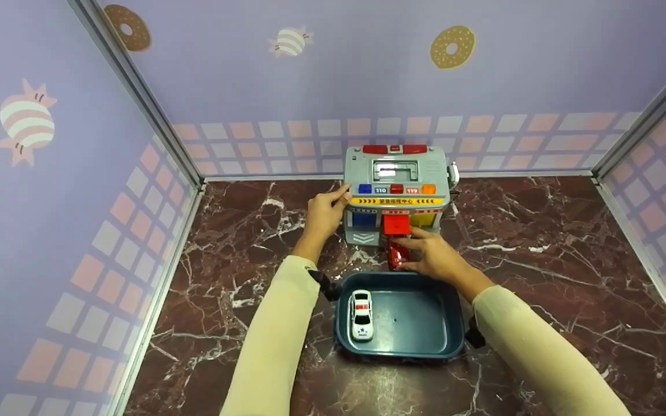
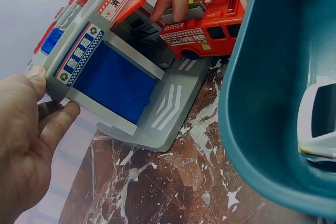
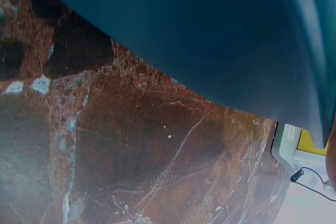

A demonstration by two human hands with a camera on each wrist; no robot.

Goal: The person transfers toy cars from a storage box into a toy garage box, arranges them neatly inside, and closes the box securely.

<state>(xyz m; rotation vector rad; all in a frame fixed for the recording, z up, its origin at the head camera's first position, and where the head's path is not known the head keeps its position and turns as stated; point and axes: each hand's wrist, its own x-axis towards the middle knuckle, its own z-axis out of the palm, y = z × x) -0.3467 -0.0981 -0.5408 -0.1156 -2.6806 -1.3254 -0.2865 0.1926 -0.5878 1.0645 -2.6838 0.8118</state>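
The left hand (image 1: 325, 215) pinched the toy station (image 1: 396, 200) at nine o'clock; the right hand (image 1: 438, 256) held the fire truck (image 1: 398, 256) at the station's six o'clock; only the left-wrist view showed the truck's side windows (image 2: 216, 32).

The boxy grey plastic toy station (image 1: 362, 171) bore a yellow strip (image 1: 398, 201) with black chevrons, a blue door (image 2: 115, 85) and a red flap (image 1: 396, 224). The boxy red toy fire engine (image 2: 207, 30) had dark windows. The white toy car (image 1: 362, 316) showed a red band and blue star. White veins crossed the maroon marbled tabletop (image 1: 541, 277) beneath the rectangular teal-blue plastic tub (image 1: 411, 323).
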